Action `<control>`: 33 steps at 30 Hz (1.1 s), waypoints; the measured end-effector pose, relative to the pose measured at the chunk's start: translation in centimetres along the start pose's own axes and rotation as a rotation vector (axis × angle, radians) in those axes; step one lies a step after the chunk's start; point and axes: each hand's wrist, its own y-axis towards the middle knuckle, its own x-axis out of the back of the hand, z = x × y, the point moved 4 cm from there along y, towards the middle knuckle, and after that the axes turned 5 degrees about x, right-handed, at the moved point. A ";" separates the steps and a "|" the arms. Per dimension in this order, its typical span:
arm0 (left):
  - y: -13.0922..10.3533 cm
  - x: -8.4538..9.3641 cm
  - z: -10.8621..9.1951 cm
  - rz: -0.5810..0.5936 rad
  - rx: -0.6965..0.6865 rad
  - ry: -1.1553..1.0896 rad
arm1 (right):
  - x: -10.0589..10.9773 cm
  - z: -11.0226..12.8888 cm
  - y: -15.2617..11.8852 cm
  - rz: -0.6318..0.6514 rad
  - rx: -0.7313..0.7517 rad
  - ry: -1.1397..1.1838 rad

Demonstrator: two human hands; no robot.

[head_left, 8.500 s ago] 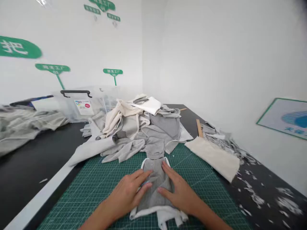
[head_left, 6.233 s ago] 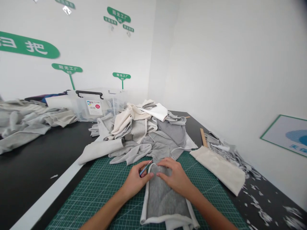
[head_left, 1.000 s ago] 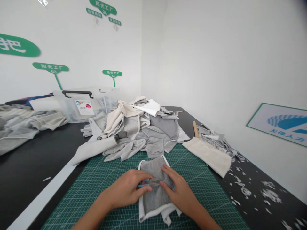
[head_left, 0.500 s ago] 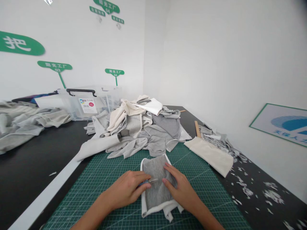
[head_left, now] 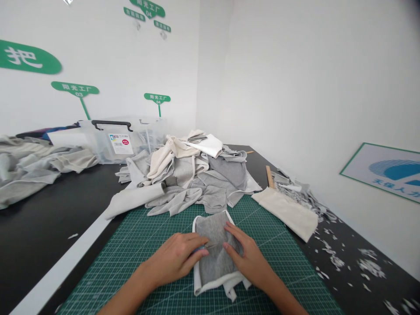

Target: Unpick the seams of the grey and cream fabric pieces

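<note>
A grey cloth piece with rolled white edges (head_left: 213,262) lies flat on the green cutting mat (head_left: 131,258). My left hand (head_left: 179,256) is closed around a small blue-handled tool (head_left: 198,249), whose thin metal tip points right over the middle of the cloth. Most of the handle is hidden by the fingers. On the cloth's right side rests my right hand (head_left: 246,253), its thumb and fingers spread apart and pressing on the fabric.
Behind the mat rises a heap of grey and cream cloths (head_left: 193,175). A clear plastic box (head_left: 108,142) stands at the back left. To the right are a folded cream cloth (head_left: 287,213), a wooden ruler (head_left: 269,176) and white scraps (head_left: 370,267).
The tool in my left hand has tilted slightly, and its tip looks thinner. My right hand has hardly moved on the cloth.
</note>
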 end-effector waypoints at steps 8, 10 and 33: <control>-0.1 -0.1 -0.1 -0.005 0.002 0.005 | 0.1 0.2 0.1 -0.003 -0.013 0.020; -0.1 -0.1 -0.1 -0.019 0.001 0.002 | 0.1 0.3 0.1 -0.007 -0.013 0.035; 0.0 -0.2 -0.2 -0.009 0.007 0.017 | 0.6 0.4 0.1 -0.051 -0.006 0.089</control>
